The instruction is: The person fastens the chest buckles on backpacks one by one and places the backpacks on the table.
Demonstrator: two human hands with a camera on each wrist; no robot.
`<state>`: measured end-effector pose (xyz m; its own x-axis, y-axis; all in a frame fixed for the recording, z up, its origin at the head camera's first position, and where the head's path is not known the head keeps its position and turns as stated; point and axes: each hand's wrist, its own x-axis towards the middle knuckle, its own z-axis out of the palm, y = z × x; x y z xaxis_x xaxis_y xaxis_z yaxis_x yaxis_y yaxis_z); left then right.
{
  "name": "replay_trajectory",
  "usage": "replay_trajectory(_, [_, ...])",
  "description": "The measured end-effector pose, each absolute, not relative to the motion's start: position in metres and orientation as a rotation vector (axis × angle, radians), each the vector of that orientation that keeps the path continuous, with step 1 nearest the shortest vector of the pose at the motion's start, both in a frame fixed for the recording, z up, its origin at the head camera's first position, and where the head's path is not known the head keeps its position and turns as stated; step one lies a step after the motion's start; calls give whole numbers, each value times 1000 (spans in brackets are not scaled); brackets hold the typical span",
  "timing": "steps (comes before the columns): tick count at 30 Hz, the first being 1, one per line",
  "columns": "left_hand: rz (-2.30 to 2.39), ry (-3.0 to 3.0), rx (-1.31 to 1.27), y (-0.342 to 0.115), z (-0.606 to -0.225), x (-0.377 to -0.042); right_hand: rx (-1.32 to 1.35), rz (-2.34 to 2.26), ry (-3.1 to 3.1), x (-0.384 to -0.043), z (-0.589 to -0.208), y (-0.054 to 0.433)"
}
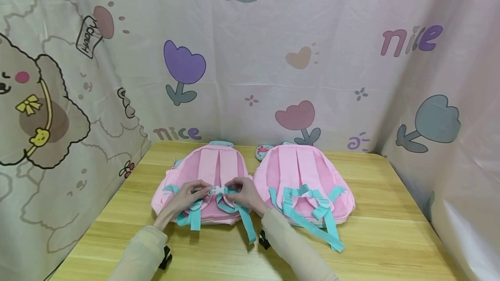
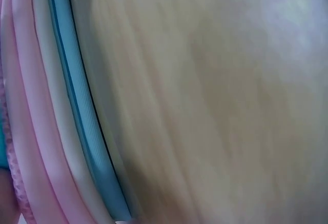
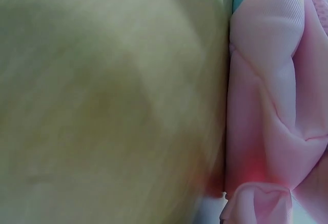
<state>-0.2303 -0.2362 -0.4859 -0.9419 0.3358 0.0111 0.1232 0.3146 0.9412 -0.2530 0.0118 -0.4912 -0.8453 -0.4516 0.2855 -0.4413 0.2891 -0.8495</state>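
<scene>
Two pink backpacks lie side by side, straps facing up. Over the left backpack (image 1: pixel 183 174), a white plastic side-release buckle (image 1: pixel 216 190) on turquoise webbing sits between both hands. My left hand (image 1: pixel 192 195) pinches the buckle's left end. From the other side, my right hand (image 1: pixel 245 191) pinches its right end by the webbing. The two halves meet in the middle; how far they are pushed together I cannot tell. Loose turquoise strap ends (image 1: pixel 246 224) hang below the hands. The wrist views catch mostly the pink backpack's side (image 2: pixel 43 106) and folded pink fabric (image 3: pixel 264 90).
The right backpack (image 1: pixel 269 177) stands close beside the first, its turquoise chest straps (image 1: pixel 304 194) joined across the front and long ends trailing onto the wooden table (image 1: pixel 375 220). A round patterned tag (image 1: pixel 263 152) shows between the bags. A printed curtain (image 1: pixel 242 55) hangs behind.
</scene>
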Motion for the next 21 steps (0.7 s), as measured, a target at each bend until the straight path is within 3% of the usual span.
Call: replay_trajectory(21, [1692,2412,483,-229,-488,-230,-930,-1694,2434,-251,-489,12])
